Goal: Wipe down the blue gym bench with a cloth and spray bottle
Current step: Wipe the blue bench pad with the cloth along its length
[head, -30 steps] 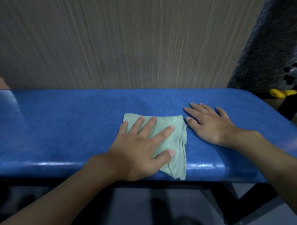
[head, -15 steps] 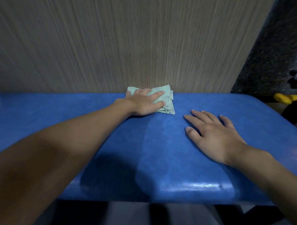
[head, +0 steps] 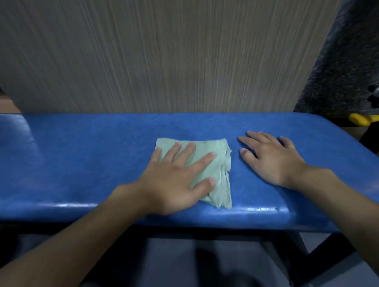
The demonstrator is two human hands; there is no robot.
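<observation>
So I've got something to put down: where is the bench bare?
The widest bare patch is the blue bench left of the cloth, toward the left edge. A narrow strip runs along the wall behind the cloth. The middle is crowded: the left hand presses the cloth, the right hand lies flat beside it.

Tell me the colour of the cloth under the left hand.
Pale green cloth, seen in the head view.

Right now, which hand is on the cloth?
The left hand, flat on the green cloth; the right hand rests on bare blue bench beside it.
</observation>
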